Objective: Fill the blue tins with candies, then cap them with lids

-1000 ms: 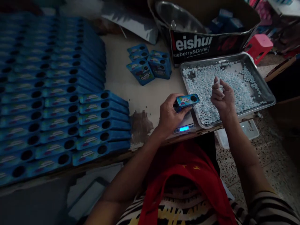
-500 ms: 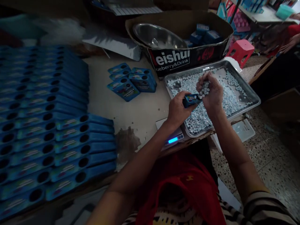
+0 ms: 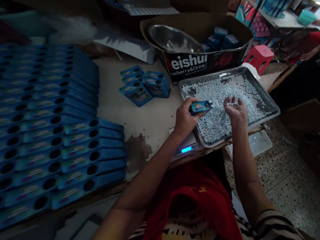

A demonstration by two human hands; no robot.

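My left hand (image 3: 186,116) grips a small blue box (image 3: 200,106) over the left part of the metal tray (image 3: 271,103). White candies show at the box's right end. My right hand (image 3: 237,108) is palm up above the tray, fingers curled, with a few white candies (image 3: 231,103) on it. Many pale candies (image 3: 215,126) are spread in the tray. Below my left hand is a scale (image 3: 186,149) with a lit blue display. Several filled-looking blue boxes (image 3: 140,95) stand in a small group left of the tray.
Rows of blue boxes (image 3: 75,150) with dark round openings cover the left. Behind the tray, a black carton (image 3: 190,65) holds a metal bowl (image 3: 175,38) and blue boxes. A pink stool (image 3: 261,56) and a person's hand (image 3: 310,55) are at the right.
My right hand has moved right, away from the box, and has turned palm up with fewer candies in it. The box in my left hand shows more of its printed face.
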